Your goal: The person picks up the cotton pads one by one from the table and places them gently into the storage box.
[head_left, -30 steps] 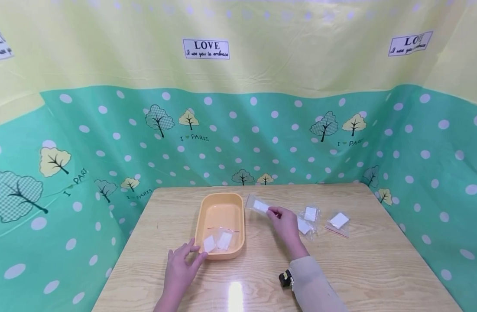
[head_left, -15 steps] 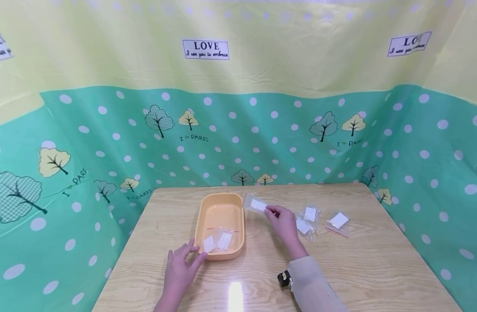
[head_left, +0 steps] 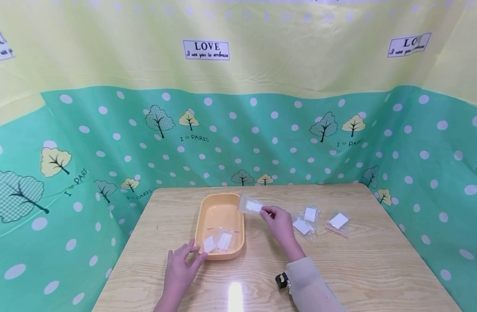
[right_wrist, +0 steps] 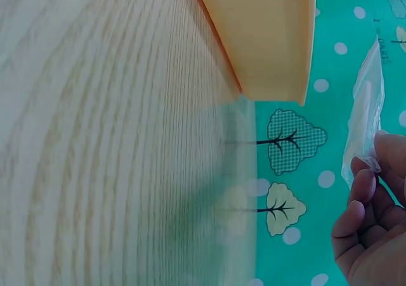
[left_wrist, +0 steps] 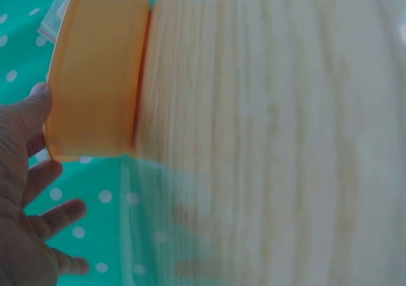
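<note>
My right hand (head_left: 281,227) pinches a small clear zip bag (head_left: 248,205) by one end, thumb against fingertips. A white flat piece shows inside this bag. In the right wrist view the bag (right_wrist: 366,108) is seen nearly edge-on, raised above the table. Its far end overlaps the right rim of an orange tray (head_left: 241,221). My left hand (head_left: 182,266) holds the tray's near left corner between thumb and index finger. The left wrist view shows the thumb at the rim (left_wrist: 51,111) and the other fingers spread. Two bags with white pieces (head_left: 224,241) lie inside the tray.
To the right of my right hand, two overlapping zip bags (head_left: 310,214) with white pieces lie on the wooden table (head_left: 363,268). Another such bag (head_left: 338,221) lies farther right. A green and yellow patterned curtain (head_left: 238,130) stands around the back and sides.
My right hand has moved slightly left with the zip bag, bringing its far end from beside the tray to over its right rim. My left hand and the tray have stayed put.
</note>
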A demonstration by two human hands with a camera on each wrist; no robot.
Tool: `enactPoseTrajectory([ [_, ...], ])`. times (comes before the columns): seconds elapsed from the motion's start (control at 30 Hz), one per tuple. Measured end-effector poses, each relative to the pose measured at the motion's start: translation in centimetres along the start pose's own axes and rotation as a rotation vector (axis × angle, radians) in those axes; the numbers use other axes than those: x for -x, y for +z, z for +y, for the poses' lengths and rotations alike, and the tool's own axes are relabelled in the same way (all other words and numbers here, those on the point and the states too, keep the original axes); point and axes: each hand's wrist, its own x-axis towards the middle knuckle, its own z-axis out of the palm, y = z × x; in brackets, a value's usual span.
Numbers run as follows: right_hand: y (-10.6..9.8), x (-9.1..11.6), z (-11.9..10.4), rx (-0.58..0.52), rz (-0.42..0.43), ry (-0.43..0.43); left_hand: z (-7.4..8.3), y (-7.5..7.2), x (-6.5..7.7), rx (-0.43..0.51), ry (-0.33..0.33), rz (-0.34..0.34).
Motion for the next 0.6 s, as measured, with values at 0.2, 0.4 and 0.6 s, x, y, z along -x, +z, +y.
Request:
enactPoseTrajectory([
  [0.2, 0.4, 0.3, -0.5, 0.022, -0.018, -0.04, -0.1, -0.1, 0.0, 0.002, -0.033, -0.036],
  [0.4, 0.8, 0.5, -0.7, 0.046, -0.044, -0.115, -0.4, 0.0, -0.1, 0.002, -0.041, -0.043],
  [0.6, 1.3, 0.9, -1.2, 0.057, -0.062, -0.176, -0.4, 0.1, -0.1, -0.005, -0.019, -0.021],
])
